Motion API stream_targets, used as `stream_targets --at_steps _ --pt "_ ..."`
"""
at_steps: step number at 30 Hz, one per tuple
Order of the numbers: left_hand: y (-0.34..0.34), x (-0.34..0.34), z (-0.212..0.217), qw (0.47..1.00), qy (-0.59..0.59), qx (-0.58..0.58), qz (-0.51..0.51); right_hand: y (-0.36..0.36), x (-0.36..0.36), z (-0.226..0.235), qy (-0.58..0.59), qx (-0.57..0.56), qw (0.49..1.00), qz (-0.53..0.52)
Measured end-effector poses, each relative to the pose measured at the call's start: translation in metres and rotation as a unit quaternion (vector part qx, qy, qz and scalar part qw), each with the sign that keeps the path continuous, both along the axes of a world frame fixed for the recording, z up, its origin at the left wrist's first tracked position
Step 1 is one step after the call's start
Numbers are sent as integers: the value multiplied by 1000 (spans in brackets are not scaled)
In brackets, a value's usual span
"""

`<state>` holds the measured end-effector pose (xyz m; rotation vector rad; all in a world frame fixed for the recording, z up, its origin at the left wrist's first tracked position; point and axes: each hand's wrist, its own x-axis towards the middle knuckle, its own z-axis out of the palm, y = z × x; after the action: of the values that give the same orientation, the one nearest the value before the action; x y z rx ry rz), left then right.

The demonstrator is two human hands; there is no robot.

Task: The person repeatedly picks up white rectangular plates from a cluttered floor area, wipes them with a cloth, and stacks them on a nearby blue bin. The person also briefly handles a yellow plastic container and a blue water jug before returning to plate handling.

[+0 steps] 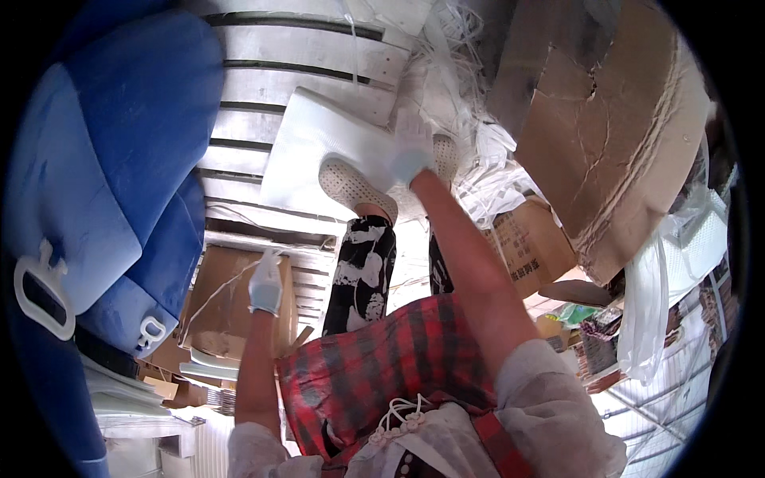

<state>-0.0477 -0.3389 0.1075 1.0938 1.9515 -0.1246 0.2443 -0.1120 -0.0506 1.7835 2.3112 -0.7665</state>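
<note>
My left hand (265,285), in a white glove, hangs at my left side above a brown cardboard box (227,295). Its fingers point forward, stretched out, with no object visible in them; a thin pale strand runs over the box toward the fingertips, and I cannot tell whether they touch. My right arm reaches ahead, and my right hand (413,147), also gloved, is open with straight fingers beside my right shoe (444,158). A white textured sheet (307,151) lies partly under my left shoe (351,185). Glare blurs what lies beneath the right hand.
Blue plastic containers (151,103) with white handles (49,299) line the left. Pale slats (311,84) with gaps form the surface ahead. Tangled white strips (486,179) lie right of my feet, beside a large torn cardboard piece (613,135) and a smaller carton (530,247).
</note>
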Motion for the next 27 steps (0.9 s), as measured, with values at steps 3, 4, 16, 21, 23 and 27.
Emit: stream_targets --at_steps 3,4,16,21,23,27 --pt "8 52 27 997 -24 62 49 -10 13 -56 50 -276 960 -12" --pt "-14 61 38 997 -6 70 30 -8 10 -57 64 -356 932 -11" --pt "-111 139 129 799 -14 178 574 -54 25 32 184 -354 914 75" --pt "-98 127 109 662 -205 212 689 -19 5 221 275 -365 851 258" --pt "-81 118 123 617 -366 238 655 -12 30 261 279 -377 833 294" --pt "-92 120 176 532 -571 217 586 -18 11 396 260 -605 752 22"
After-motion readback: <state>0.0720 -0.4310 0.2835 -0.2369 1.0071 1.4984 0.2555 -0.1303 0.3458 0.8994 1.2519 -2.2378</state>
